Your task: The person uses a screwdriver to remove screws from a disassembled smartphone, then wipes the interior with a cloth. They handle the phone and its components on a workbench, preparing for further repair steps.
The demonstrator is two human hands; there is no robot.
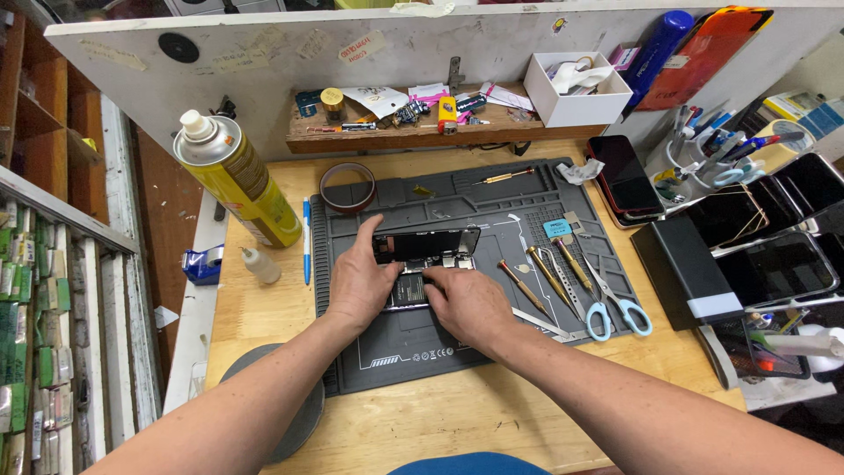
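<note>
**Fingers of both hands pressed to an opened phone on the grey mat**

Fingers [380,236] of the left hand [359,283] curl round the left edge of the opened phone [424,264], thumb and forefinger clasping its side. The right hand [468,303] lies over the lower right part of the phone, its fingertips bent down onto the exposed insides; whether they pinch any small part cannot be told. The phone lies flat near the middle of the grey work mat [440,352], with its dark screen panel [426,244] tilted up along the far edge, just beyond both hands.

To the right of the phone, on the same mat, lie several screwdrivers with brass-coloured handles [549,274], a pair of tweezers [538,322] and blue-handled scissors [615,310]. Another slim screwdriver [505,177] rests near the mat's far edge, and a roll of brown tape [347,186] sits at its far left corner. A blue pen [307,239] lies just beside the mat's left edge.

The mat sits on a wooden bench [457,413]. At the left of the bench stand a yellow spray can [236,180] and a small white dropper bottle [260,264]. Well apart on the right are a stack of dark phones [626,179], a black box [686,268] and a cup of pens and tools [694,163]. A white open box [576,88] rests on the low wooden shelf [404,134] at the back.
</note>
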